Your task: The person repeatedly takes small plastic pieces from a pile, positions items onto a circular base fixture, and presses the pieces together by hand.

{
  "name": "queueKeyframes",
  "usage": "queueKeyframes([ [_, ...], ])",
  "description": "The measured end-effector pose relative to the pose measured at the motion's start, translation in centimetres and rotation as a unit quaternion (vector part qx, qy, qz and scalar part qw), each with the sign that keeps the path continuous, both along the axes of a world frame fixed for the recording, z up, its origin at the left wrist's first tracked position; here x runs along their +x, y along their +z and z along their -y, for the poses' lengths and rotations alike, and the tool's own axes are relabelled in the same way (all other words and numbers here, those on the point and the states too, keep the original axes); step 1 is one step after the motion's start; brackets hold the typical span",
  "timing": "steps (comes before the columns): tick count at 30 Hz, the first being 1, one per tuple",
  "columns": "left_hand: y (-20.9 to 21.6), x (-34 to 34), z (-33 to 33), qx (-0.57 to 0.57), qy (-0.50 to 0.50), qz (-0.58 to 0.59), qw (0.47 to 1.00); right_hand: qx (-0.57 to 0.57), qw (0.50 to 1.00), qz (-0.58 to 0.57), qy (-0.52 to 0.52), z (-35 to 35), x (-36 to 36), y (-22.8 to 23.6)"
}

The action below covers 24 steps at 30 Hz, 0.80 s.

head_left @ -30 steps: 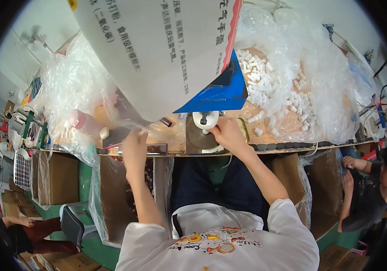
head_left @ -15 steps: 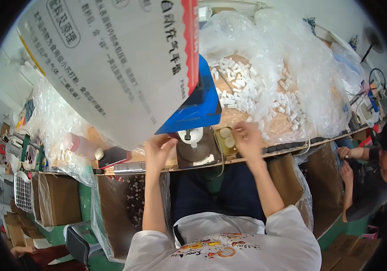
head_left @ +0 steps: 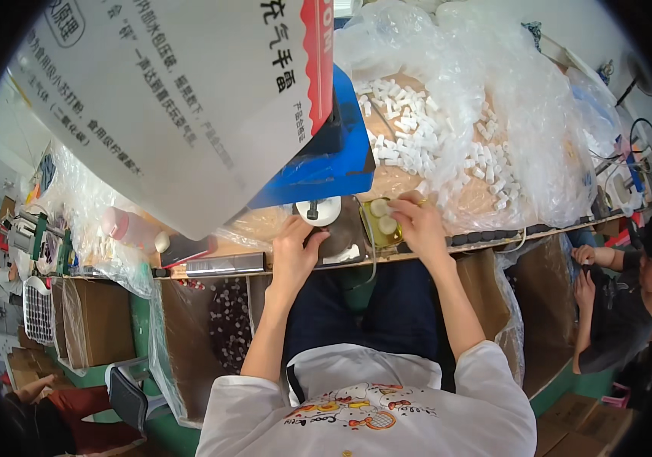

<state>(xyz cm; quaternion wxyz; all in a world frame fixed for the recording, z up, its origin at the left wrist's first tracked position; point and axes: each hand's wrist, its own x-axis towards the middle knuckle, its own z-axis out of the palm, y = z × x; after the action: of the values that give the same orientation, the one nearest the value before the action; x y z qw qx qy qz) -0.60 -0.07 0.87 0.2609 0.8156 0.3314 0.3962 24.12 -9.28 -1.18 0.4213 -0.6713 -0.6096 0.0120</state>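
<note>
At the table's front edge my left hand (head_left: 295,250) is beside a white round fixture (head_left: 320,212) under a blue machine (head_left: 326,171). Its thumb and forefinger are apart, with nothing visible between them. My right hand (head_left: 420,225) is over the right side of a small yellow-green dish (head_left: 396,239). The fingertips are drawn together close to pale round discs (head_left: 387,225) inside the dish; what they pinch is too small to make out. Between the hands lies a dark base plate (head_left: 346,232). A large printed sheet (head_left: 189,99) hides much of the machine.
White plastic pieces (head_left: 402,145) are heaped behind the dish, among clear plastic film (head_left: 527,137). Left on the table stand a pink bottle (head_left: 129,228) and a metal bar (head_left: 227,264). Cardboard boxes (head_left: 486,301) stand below the edge. A co-worker (head_left: 619,305) sits at right.
My left hand has moved right, closer to the white fixture. My right hand's fingertips have come left over the dish and drawn together. The whole view has shifted slightly.
</note>
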Motion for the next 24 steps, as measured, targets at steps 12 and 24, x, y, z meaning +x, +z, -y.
queueKeyframes([
  [12, -1.3, 0.4, -0.1, -0.033, 0.047, 0.023, 0.998, 0.091, 0.947, -0.286, 0.118, -3.0, -7.0, 4.1],
  [24, -2.6, 0.5, -0.2, -0.005, 0.05, 0.029, 0.998, 0.222, 0.949, 0.092, 0.203, -3.9, -8.2, 1.8],
])
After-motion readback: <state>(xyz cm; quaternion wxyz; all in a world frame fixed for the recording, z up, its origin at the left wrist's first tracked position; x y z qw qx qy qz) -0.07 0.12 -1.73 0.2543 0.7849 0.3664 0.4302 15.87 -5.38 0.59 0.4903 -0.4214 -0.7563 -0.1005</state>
